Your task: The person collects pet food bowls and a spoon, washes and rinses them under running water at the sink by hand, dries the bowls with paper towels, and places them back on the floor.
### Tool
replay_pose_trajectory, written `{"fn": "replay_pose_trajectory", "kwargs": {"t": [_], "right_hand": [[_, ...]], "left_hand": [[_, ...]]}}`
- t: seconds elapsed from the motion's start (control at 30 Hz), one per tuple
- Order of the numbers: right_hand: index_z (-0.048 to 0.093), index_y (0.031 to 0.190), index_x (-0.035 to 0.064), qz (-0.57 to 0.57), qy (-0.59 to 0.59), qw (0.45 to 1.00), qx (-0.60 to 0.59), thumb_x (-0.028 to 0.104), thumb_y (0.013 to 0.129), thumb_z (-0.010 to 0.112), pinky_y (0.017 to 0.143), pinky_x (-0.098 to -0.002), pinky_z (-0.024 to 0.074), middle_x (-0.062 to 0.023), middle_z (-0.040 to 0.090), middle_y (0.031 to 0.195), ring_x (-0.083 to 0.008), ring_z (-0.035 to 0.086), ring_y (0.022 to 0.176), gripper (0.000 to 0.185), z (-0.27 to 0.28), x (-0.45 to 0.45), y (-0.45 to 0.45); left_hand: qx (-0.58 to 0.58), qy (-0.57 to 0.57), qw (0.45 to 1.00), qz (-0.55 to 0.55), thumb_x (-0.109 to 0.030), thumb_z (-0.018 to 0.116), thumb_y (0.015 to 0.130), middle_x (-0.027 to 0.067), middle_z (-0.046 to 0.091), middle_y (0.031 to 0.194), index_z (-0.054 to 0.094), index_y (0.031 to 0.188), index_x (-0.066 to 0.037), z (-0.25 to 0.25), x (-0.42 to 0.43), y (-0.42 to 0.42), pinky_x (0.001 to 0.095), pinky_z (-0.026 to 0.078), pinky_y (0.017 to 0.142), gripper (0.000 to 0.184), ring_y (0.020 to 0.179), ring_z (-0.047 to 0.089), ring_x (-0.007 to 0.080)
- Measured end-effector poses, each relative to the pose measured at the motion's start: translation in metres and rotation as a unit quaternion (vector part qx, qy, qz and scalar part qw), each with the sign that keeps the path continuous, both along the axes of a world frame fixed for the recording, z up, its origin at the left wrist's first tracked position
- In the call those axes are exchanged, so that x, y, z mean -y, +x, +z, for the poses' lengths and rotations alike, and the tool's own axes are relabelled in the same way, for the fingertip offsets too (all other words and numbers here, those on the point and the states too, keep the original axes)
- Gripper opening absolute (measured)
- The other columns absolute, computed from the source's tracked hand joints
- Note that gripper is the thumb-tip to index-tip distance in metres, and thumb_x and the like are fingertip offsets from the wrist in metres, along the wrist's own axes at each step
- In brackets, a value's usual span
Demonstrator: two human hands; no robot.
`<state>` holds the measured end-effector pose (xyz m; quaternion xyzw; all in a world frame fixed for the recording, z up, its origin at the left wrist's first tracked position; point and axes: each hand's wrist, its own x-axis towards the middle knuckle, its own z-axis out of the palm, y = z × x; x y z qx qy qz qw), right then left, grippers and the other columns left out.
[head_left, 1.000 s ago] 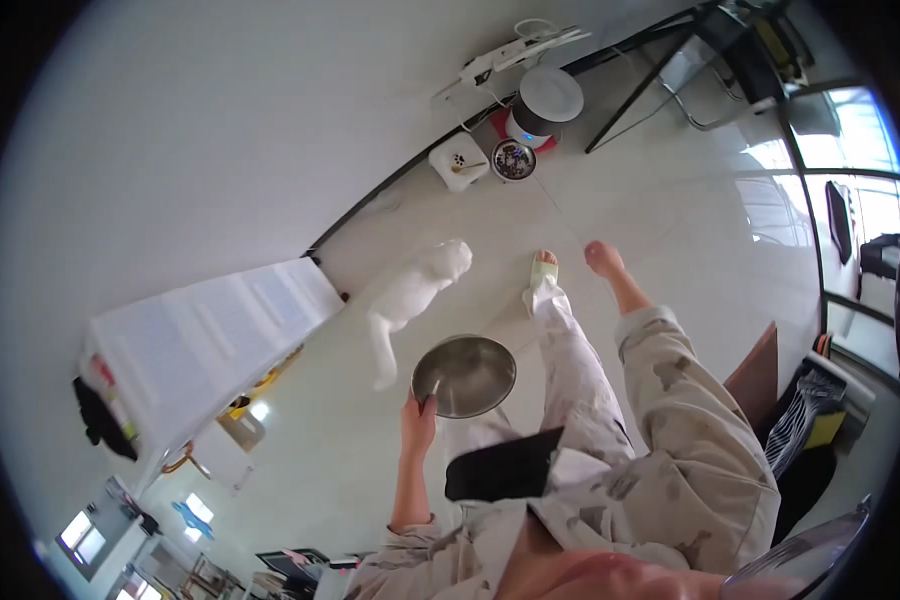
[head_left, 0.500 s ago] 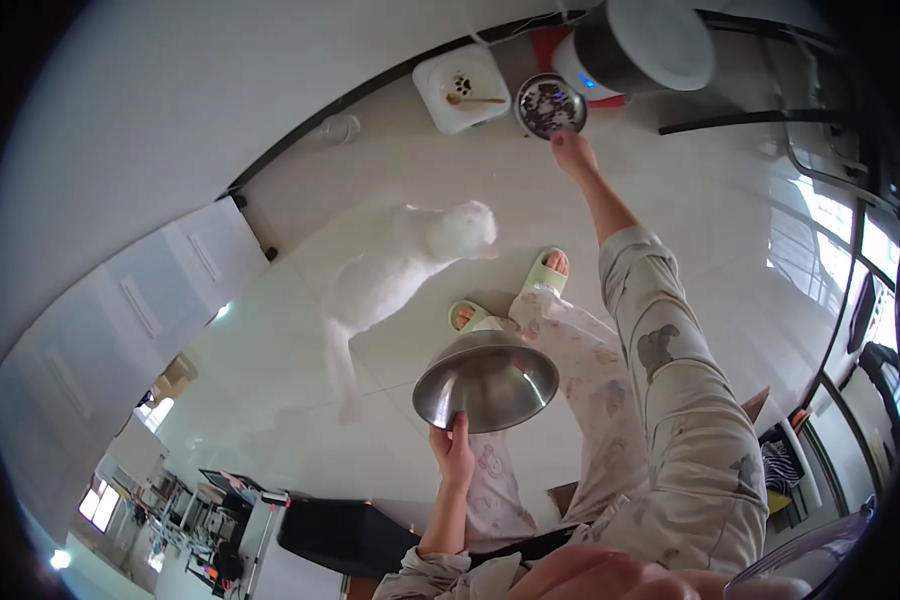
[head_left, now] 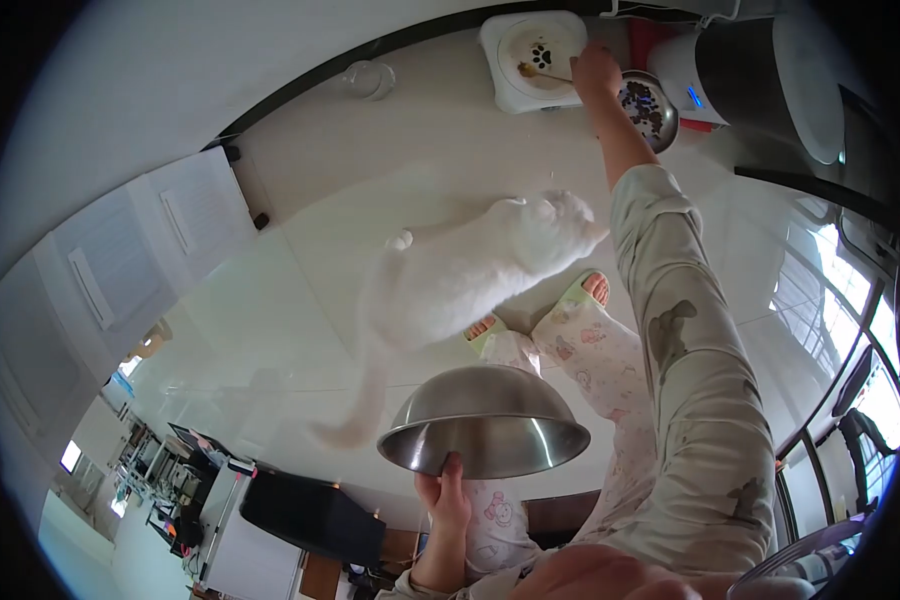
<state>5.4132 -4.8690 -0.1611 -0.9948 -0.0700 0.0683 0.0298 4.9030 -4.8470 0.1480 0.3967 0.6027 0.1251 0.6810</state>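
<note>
My left hand (head_left: 447, 497) grips the rim of a steel mixing bowl (head_left: 485, 405), thumb on the near edge. The bowl is tilted, so its outside and part of its shiny inside show. Stretched far forward, my right hand (head_left: 597, 74) is closed at the handle end of a spoon (head_left: 550, 75). The spoon's head rests in a white pet dish (head_left: 508, 92) with a paw print on its bottom. Right beside that hand is a round metal food bowl (head_left: 670, 128) holding brown kibble, partly hidden by my wrist. A white cat (head_left: 460, 265) stands on the floor below.
An automatic feeder (head_left: 730, 90) with a blue-lit display stands at the upper right on a red base. A clear glass bowl (head_left: 369, 80) sits by the wall. White drawers (head_left: 130, 250) line the left. My slippered feet (head_left: 570, 300) are close to the cat.
My right hand has moved left from the kibble bowl to the spoon in the white dish. The cat has moved toward my arm, and the steel bowl appears larger and lower.
</note>
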Motion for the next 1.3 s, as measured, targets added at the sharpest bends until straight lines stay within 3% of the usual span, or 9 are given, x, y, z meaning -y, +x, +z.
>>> {"fn": "replay_pose_trajectory", "kwargs": {"t": [0.27, 0.47, 0.53, 0.67, 0.73, 0.83, 1.07, 1.13, 1.3], "right_hand": [[0.054, 0.102, 0.0017, -0.018, 0.008, 1.0, 0.005, 0.022, 0.081, 0.056, 0.073, -0.0404, 0.0535, -0.022, 0.063, 0.092, -0.0329, 0.063, 0.089, 0.029, 0.008, 0.011, 0.003], [0.055, 0.098, -0.0015, 0.116, 0.084, 0.989, -0.037, 0.023, 0.078, 0.054, 0.078, -0.046, 0.0476, -0.0249, 0.061, 0.09, -0.04, 0.059, 0.088, 0.031, 0.012, 0.054, 0.006], [0.057, 0.095, -0.0014, 0.065, 0.201, 0.976, -0.06, 0.025, 0.077, 0.056, 0.078, -0.0443, 0.0471, -0.024, 0.061, 0.089, -0.0398, 0.059, 0.086, 0.032, 0.023, 0.073, -0.014], [0.059, 0.095, -0.0018, -0.032, 0.184, 0.977, -0.102, 0.026, 0.075, 0.059, 0.071, -0.04, 0.0498, -0.0199, 0.063, 0.084, -0.0331, 0.063, 0.079, 0.034, 0.035, 0.122, -0.051], [0.06, 0.095, -0.0023, -0.149, 0.283, 0.933, -0.165, 0.025, 0.074, 0.06, 0.063, -0.0348, 0.0513, -0.015, 0.063, 0.079, -0.0239, 0.065, 0.07, 0.034, 0.038, 0.153, -0.067], [0.061, 0.095, -0.0027, -0.187, 0.289, 0.925, -0.157, 0.023, 0.073, 0.061, 0.058, -0.0307, 0.0511, -0.012, 0.063, 0.076, -0.0187, 0.064, 0.065, 0.033, 0.013, 0.202, -0.069], [0.06, 0.095, -0.0039, -0.222, 0.231, 0.93, -0.179, 0.022, 0.071, 0.061, 0.067, -0.0359, 0.052, -0.0163, 0.064, 0.081, -0.0261, 0.066, 0.075, 0.036, 0.013, 0.213, -0.037], [0.06, 0.091, -0.0028, -0.177, 0.07, 0.98, -0.064, 0.024, 0.069, 0.057, 0.08, -0.0421, 0.0486, -0.0228, 0.064, 0.092, -0.0339, 0.063, 0.088, 0.034, 0.011, 0.207, -0.032], [0.062, 0.093, -0.0022, -0.269, 0.073, 0.96, -0.015, 0.023, 0.068, 0.059, 0.085, -0.0433, 0.0465, -0.0241, 0.062, 0.098, -0.0378, 0.059, 0.095, 0.035, 0.007, 0.197, -0.034]], "left_hand": [[-0.015, -0.035, 0.997, -0.071, -0.004, 0.054, 0.087, 0.0033, 0.057, 0.096, 0.052, 0.108, 0.003, -0.008, -0.011, -0.007, 0.0209, 0.039, 0.073, 0.022, 0.084, 0.051, 0.0077], [0.003, -0.037, 0.995, -0.094, -0.003, 0.055, 0.085, 0.0045, 0.055, 0.107, 0.049, 0.116, 0.0, -0.007, -0.01, -0.006, 0.0197, 0.041, 0.078, 0.032, 0.092, 0.052, 0.0087], [-0.004, -0.032, 0.992, -0.121, -0.002, 0.055, 0.085, 0.0049, 0.054, 0.11, 0.049, 0.117, 0.0, -0.007, -0.009, -0.004, 0.0194, 0.04, 0.078, 0.032, 0.093, 0.052, 0.0086], [-0.021, -0.009, 0.983, -0.182, -0.002, 0.055, 0.085, 0.0051, 0.055, 0.109, 0.049, 0.117, 0.0, -0.012, -0.003, -0.013, 0.0193, 0.04, 0.079, 0.032, 0.094, 0.051, 0.0084], [-0.039, -0.028, 0.982, -0.185, -0.003, 0.055, 0.085, 0.0052, 0.056, 0.107, 0.05, 0.116, 0.001, -0.014, 0.001, -0.016, 0.02, 0.039, 0.08, 0.031, 0.094, 0.051, 0.0087], [-0.037, -0.067, 0.982, -0.175, -0.003, 0.055, 0.085, 0.005, 0.056, 0.105, 0.05, 0.115, 0.001, -0.009, 0.003, -0.011, 0.0212, 0.039, 0.08, 0.03, 0.093, 0.051, 0.009], [-0.022, -0.036, 0.975, -0.218, -0.002, 0.053, 0.085, 0.0054, 0.056, 0.107, 0.05, 0.115, 0.002, -0.01, 0.004, 0.0, 0.0213, 0.039, 0.081, 0.03, 0.094, 0.051, 0.0091], [-0.024, -0.024, 0.975, -0.221, -0.001, 0.052, 0.085, 0.0058, 0.056, 0.109, 0.05, 0.116, 0.002, -0.012, 0.004, -0.003, 0.0212, 0.039, 0.082, 0.03, 0.095, 0.051, 0.0093], [-0.03, -0.028, 0.978, -0.206, -0.001, 0.052, 0.085, 0.0058, 0.055, 0.109, 0.05, 0.116, 0.002, -0.004, 0.004, 0.006, 0.0208, 0.039, 0.08, 0.031, 0.095, 0.051, 0.0092]]}}
